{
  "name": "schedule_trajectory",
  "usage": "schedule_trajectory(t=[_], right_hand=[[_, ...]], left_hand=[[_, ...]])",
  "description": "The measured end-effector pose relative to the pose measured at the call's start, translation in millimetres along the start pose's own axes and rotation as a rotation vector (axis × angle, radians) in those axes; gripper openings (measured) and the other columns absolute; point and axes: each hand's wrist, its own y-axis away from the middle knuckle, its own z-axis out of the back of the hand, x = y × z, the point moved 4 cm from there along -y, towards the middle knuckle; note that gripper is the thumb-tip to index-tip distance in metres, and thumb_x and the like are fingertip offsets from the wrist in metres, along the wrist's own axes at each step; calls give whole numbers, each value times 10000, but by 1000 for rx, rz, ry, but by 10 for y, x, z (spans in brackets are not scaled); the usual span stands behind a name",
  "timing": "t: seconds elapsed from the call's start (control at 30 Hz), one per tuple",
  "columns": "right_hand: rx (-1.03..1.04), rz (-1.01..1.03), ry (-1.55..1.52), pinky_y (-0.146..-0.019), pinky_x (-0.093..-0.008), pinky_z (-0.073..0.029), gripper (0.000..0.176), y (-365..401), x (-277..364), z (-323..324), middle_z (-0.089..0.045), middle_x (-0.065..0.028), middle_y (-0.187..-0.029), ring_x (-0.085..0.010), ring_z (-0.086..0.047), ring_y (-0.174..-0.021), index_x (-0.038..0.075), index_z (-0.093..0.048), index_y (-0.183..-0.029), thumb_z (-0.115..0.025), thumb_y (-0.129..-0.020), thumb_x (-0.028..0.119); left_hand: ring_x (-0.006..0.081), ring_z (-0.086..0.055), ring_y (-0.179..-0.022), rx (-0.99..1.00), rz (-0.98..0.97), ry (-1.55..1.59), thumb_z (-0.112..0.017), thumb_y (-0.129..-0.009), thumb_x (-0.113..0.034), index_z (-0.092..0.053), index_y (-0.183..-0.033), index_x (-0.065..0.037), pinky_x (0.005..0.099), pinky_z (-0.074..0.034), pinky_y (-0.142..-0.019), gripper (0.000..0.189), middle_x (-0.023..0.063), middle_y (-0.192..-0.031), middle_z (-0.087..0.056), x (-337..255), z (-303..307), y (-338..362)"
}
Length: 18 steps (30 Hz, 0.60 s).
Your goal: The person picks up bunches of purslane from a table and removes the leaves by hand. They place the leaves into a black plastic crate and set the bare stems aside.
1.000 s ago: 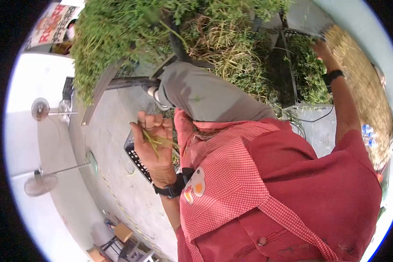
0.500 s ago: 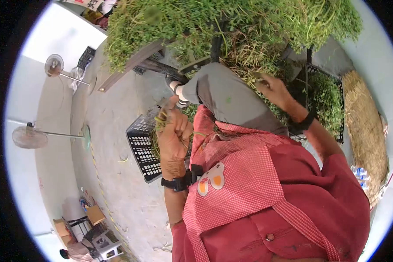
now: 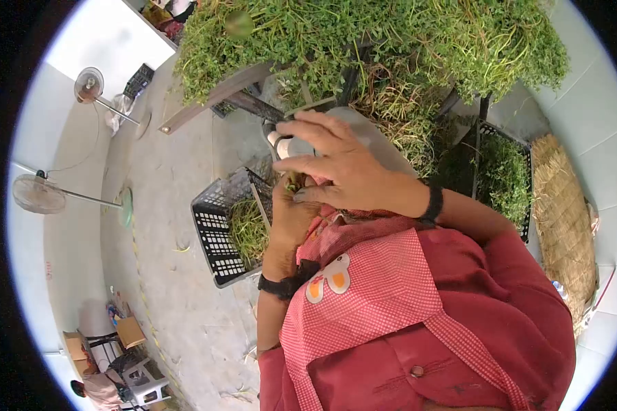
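My left hand (image 3: 285,218) is closed around a few green stems (image 3: 293,183), whose cut-looking ends show at the top of the fist. Over it reaches my right hand (image 3: 346,168), fingers stretched and spread, the thumb tip right at the stems. Part of the left hand's fingers is hidden behind the right. Just left of the hands, a black plastic crate (image 3: 218,236) holds loose stems (image 3: 250,231). In front, a big heap of leafy greens (image 3: 391,41) covers a raised table, with more stems (image 3: 397,103) piled below it.
Another black crate (image 3: 528,147) with greens stands to the right, beside a woven straw mat (image 3: 562,219). Two standing fans (image 3: 40,194) are at the left. A person (image 3: 103,389) sits far off at the lower left, near cardboard boxes (image 3: 130,332).
My right hand has moved left from beside the stem pile to over my left hand. The left hand has turned and lowered slightly, still holding stems.
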Motion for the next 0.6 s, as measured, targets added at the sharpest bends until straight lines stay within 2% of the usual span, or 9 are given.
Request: schedule_trajectory(t=[0.07,0.13,0.2,0.27,0.37,0.43,0.47,0.57,0.6], right_hand=[[-20,31,-26,-982,-457,-313,302,39,-60,-142,-483,-79,-1220,-312,-381,-1199,161,-644,-922,-716,-637,234],[-54,50,-31,-953,-453,-341,166,64,-95,-205,-537,-24,-1132,-278,-409,-1172,124,-621,-764,-707,-644,200],[-31,53,-10,-944,-456,-337,169,81,-121,-161,-524,-51,-1152,-294,-404,-1174,102,-617,-794,-700,-666,175],[-15,29,-24,-936,-459,-334,172,140,-91,-195,-512,-78,-1172,-311,-399,-1176,81,-613,-824,-692,-688,151],[-56,-216,-248,-888,-386,-379,206,229,-210,-238,-555,-63,-1091,-250,-498,-1060,46,-600,-875,-671,-736,180],[-80,-584,-717,-785,-287,-419,189,306,-392,-317,-564,-36,-940,-130,-531,-894,23,-574,-988,-572,-859,161],[-3,-967,-980,-708,-224,-424,179,303,-339,-174,-576,-4,-848,-64,-514,-791,18,-586,-995,-529,-883,145],[-301,-855,-978,-640,-225,-424,250,429,-786,-133,-576,-22,-790,-99,-546,-759,-7,-580,-999,-593,-841,186],[-299,-853,-788,-663,-242,-435,231,480,-897,-6,-591,-41,-812,-123,-557,-767,-6,-588,-987,-589,-838,170]], left_hand=[[149,-583,-864,-32,-38,-201,-563,-693,133,-553,-966,43,260,-490,-733,287,78,-941,-607,-76,-24,-4],[141,-575,-846,-2,-82,-320,-562,-703,123,-560,-946,46,262,-484,-716,255,78,-937,-607,-13,9,-4],[133,-568,-828,26,-154,-427,-561,-712,114,-567,-925,50,263,-478,-699,223,77,-933,-607,-37,-76,-67],[118,-544,-787,34,61,-397,-558,-770,46,-581,-925,46,272,-459,-678,157,73,-907,-609,16,-78,-18],[108,-518,-750,-5,135,-355,-545,-827,-34,-594,-924,41,270,-438,-664,133,47,-848,-601,152,-37,-60],[93,-499,-708,-17,79,-230,-529,-864,-90,-606,-921,31,249,-423,-638,154,19,-788,-588,104,-79,-41],[84,-484,-691,-5,137,-208,-526,-871,-105,-606,-922,28,234,-409,-621,163,11,-779,-583,137,-48,-44],[65,-444,-646,-2,159,-193,-517,-888,-152,-607,-943,5,209,-377,-582,189,-8,-771,-578,150,53,-34],[74,-456,-652,-76,135,-266,-519,-890,-161,-607,-943,4,228,-391,-590,195,4,-760,-579,139,153,-43]])
